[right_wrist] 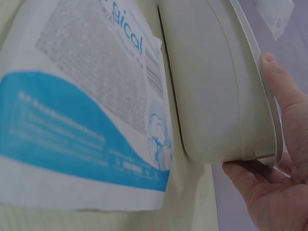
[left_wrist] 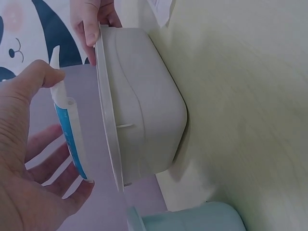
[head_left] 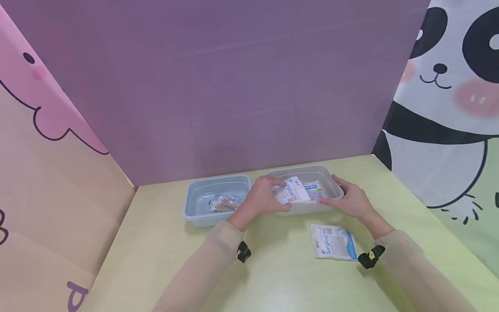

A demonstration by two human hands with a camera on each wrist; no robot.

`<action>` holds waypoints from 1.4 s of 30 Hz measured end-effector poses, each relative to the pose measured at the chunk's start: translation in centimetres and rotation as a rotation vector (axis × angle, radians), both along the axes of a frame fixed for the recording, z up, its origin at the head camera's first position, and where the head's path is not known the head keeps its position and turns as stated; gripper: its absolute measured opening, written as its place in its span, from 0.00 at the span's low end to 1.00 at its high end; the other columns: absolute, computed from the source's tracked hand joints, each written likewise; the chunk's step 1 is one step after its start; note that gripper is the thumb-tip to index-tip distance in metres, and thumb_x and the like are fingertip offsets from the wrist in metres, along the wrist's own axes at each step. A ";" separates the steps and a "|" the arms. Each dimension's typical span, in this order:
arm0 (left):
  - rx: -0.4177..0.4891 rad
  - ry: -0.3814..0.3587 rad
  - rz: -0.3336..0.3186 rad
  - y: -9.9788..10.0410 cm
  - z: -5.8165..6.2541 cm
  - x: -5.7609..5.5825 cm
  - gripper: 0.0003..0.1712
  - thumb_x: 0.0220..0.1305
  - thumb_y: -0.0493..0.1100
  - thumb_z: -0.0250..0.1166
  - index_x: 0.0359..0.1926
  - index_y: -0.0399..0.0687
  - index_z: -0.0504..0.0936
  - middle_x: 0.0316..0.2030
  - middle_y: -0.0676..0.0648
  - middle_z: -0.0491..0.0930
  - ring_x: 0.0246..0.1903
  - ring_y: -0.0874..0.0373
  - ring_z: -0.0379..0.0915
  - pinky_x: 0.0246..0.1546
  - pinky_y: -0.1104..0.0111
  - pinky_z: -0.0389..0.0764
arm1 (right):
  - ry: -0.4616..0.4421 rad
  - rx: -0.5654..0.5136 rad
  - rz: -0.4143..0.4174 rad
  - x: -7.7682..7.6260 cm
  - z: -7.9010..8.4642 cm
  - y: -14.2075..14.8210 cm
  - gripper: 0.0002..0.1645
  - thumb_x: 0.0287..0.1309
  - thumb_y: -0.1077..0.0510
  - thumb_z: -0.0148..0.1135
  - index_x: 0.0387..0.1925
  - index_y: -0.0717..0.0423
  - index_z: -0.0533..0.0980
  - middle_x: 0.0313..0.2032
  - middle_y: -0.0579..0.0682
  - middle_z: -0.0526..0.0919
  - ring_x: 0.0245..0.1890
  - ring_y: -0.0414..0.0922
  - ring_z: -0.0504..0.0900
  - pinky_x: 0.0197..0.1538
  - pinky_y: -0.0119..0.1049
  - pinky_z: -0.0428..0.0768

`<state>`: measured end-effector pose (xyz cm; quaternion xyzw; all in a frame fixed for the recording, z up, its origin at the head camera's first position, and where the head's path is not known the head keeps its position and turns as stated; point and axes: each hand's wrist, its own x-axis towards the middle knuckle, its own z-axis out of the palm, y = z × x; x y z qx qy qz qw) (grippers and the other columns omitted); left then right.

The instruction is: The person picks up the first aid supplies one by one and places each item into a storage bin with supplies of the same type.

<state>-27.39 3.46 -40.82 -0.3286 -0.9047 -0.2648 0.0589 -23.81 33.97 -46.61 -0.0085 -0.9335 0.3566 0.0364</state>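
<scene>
My left hand (head_left: 264,196) pinches a small white and blue packet marked "Surgical" (head_left: 295,190) by its edges, over the grey plastic bin (head_left: 306,209). In the left wrist view that packet (left_wrist: 72,132) stands edge-on between thumb and fingers, apart from the bin's rim. Gripping the bin's right end is my right hand (head_left: 354,201), its thumb on the near rim. Another packet (head_left: 315,189) lies inside the bin, partly covered by the held one. A third packet, white with a blue corner (head_left: 333,243), lies flat on the table in front of the bin.
Left of the grey bin stands a light blue bin (head_left: 206,222), holding a clear bag of cotton swabs (head_left: 224,203). Both bins stand on a pale yellow table (head_left: 156,242), near a purple back wall (head_left: 234,86). Printed panels flank the table on both sides.
</scene>
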 end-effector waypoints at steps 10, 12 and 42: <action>-0.047 -0.038 0.024 2.3 0.6 -1.4 0.38 0.49 0.56 0.82 0.63 0.51 0.87 0.59 0.50 0.88 0.65 0.51 0.79 0.68 0.61 0.78 | 0.001 0.015 -0.007 0.2 0.0 0.6 0.73 0.55 0.27 0.76 0.84 0.61 0.49 0.77 0.75 0.62 0.75 0.73 0.66 0.72 0.68 0.71; -0.056 -0.051 0.030 2.6 0.6 -1.7 0.39 0.50 0.56 0.81 0.64 0.52 0.87 0.61 0.50 0.87 0.66 0.50 0.78 0.69 0.60 0.77 | 0.002 0.018 -0.005 0.3 -0.1 0.7 0.73 0.55 0.28 0.76 0.84 0.61 0.49 0.77 0.75 0.62 0.75 0.73 0.66 0.72 0.68 0.72; -0.122 -0.089 0.117 5.6 -0.5 -3.8 0.36 0.52 0.60 0.81 0.62 0.57 0.87 0.61 0.54 0.86 0.64 0.57 0.78 0.64 0.65 0.76 | -0.023 0.050 0.036 -0.6 -0.1 0.2 0.74 0.56 0.26 0.74 0.85 0.59 0.47 0.76 0.78 0.61 0.74 0.76 0.65 0.70 0.70 0.72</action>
